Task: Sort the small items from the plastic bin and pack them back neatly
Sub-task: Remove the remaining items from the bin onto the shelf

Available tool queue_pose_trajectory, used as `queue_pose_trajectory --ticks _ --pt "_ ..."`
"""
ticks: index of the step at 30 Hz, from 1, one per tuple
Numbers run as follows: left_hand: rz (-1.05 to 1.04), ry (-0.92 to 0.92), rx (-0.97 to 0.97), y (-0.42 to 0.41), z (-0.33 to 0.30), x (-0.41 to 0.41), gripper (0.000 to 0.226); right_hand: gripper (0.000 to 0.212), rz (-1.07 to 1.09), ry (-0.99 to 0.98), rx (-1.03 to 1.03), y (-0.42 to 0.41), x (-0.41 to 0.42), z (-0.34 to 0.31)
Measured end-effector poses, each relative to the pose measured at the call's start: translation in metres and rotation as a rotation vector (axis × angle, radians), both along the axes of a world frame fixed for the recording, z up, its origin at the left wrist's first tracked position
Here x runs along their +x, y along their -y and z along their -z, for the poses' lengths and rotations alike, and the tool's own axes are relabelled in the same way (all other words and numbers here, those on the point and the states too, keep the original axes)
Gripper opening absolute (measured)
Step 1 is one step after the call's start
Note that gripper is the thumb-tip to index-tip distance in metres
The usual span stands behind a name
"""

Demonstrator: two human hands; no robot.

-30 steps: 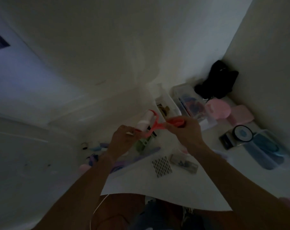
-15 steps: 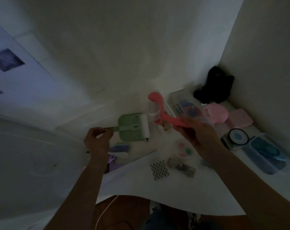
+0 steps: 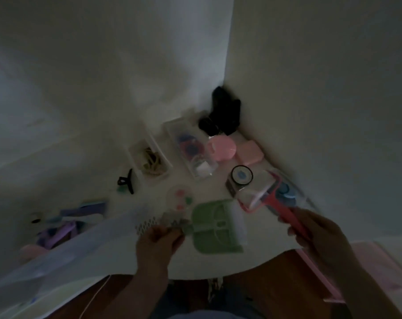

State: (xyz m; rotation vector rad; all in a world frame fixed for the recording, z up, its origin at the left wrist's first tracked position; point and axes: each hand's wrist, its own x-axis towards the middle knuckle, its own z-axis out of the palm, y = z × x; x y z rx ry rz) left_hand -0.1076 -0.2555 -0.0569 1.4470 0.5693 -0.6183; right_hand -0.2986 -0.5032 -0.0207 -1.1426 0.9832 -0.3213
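The left hand (image 3: 159, 238) grips the short handle of a small green dustpan (image 3: 215, 226), fingers curled round it, and holds the pan low over the white table (image 3: 218, 263), near its front edge. A white brush strip runs along the pan's right side. The right hand (image 3: 315, 233) grips the stem of a pink squeegee-like tool (image 3: 276, 199), whose wide head points up and left, just right of the dustpan and over a clear lidded box with blue items (image 3: 287, 192). Farther back lie a clear bin of dark hair ties (image 3: 190, 148), a narrow tray of tan hair ties (image 3: 151, 161), a black claw clip (image 3: 126, 180), a pink round dish (image 3: 220, 148), a pink case (image 3: 250, 153) and a black bag (image 3: 223, 113) in the corner. Purple and blue odds and ends (image 3: 66, 219) sit at the left. The picture is dim and blurred.
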Motion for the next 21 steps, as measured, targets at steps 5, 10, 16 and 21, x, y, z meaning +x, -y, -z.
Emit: queue_pose_trajectory --ticks 5,10,16,21 --pt "0.044 -0.134 0.211 0.016 0.078 -0.045 0.028 0.051 -0.065 -0.225 0.067 0.013 -0.060 0.084" --pt "0.017 -0.171 0.234 0.028 0.135 -0.057 0.027 0.048 -0.115 -0.310 0.099 0.021 -0.060 0.134" --pt "-0.004 -0.125 0.198 0.056 0.156 -0.074 0.015 0.028 0.039 -0.306 0.111 0.024 -0.019 0.168" --pt "0.151 0.012 0.218 0.061 0.155 -0.081 0.019 0.028 -0.074 -0.429 -0.153 0.018 -0.006 0.186"
